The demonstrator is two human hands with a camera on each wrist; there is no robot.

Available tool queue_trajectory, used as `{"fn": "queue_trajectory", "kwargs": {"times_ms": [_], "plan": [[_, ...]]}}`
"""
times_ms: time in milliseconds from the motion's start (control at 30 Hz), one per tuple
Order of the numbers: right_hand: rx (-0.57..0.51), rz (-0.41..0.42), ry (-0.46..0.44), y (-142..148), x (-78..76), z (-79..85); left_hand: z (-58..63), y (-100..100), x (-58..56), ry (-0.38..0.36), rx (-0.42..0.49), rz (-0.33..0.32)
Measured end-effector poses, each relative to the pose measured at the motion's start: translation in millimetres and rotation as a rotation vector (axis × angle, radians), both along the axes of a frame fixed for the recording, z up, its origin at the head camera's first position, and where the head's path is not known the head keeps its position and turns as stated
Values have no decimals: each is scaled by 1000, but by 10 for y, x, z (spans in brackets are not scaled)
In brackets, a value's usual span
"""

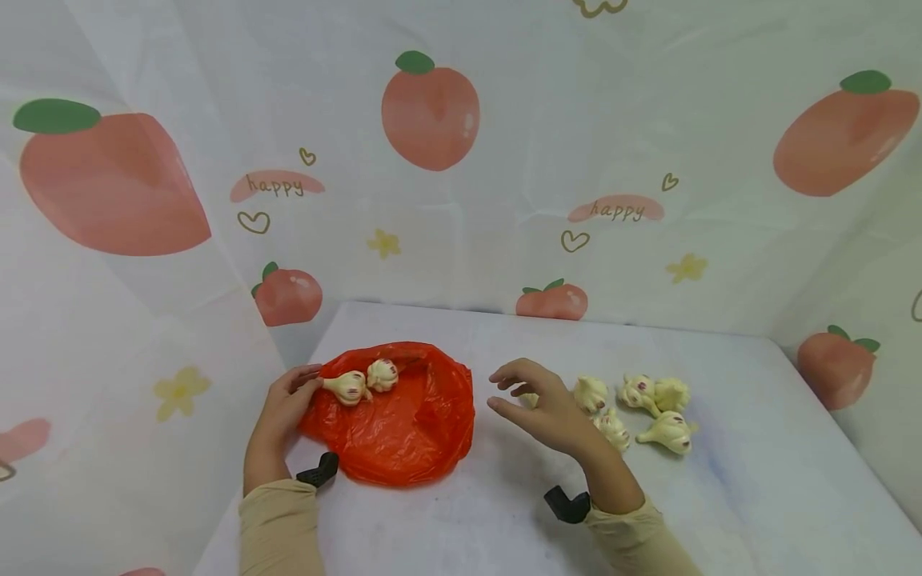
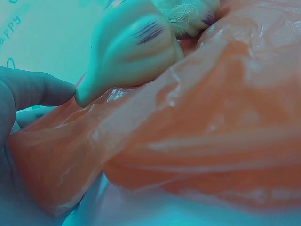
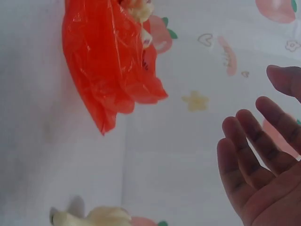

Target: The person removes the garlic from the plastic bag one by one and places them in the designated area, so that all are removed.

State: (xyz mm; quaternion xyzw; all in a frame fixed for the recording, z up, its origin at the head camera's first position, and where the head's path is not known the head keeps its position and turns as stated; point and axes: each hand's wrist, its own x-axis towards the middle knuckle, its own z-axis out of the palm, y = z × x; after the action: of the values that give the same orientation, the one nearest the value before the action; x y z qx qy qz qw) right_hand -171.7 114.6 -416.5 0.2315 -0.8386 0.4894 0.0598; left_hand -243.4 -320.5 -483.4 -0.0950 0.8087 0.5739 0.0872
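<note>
A red plastic bag (image 1: 382,448) lies spread on the table with its mouth open. Two garlic bulbs sit in its left part: one garlic bulb (image 1: 349,387) with its stem toward my left hand, and another (image 1: 383,374) just behind it. My left hand (image 1: 284,404) holds the bag's left edge. In the left wrist view the thumb (image 2: 44,90) lies over the red plastic, its tip right at the nearer bulb's stem. My right hand (image 1: 543,408) is raised to the right of the bag, fingers apart and lightly bent, holding nothing; the right wrist view shows its bare palm (image 3: 277,202).
Several loose garlic bulbs (image 1: 666,432) lie on the white table (image 1: 461,520) beyond and to the right of my right hand, one partly hidden behind it. A white cloth (image 1: 475,208) printed with peaches hangs along the back and sides.
</note>
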Motion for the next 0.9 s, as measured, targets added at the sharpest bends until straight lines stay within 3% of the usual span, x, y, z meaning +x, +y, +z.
{"fn": "queue_trajectory", "kwargs": {"times_ms": [433, 900], "plan": [[-73, 110, -68, -284, -173, -34, -4, 4, 2, 2, 6, 9], [-55, 207, -181, -673, -333, -109, 26, -18, 24, 12, 22, -2]]}}
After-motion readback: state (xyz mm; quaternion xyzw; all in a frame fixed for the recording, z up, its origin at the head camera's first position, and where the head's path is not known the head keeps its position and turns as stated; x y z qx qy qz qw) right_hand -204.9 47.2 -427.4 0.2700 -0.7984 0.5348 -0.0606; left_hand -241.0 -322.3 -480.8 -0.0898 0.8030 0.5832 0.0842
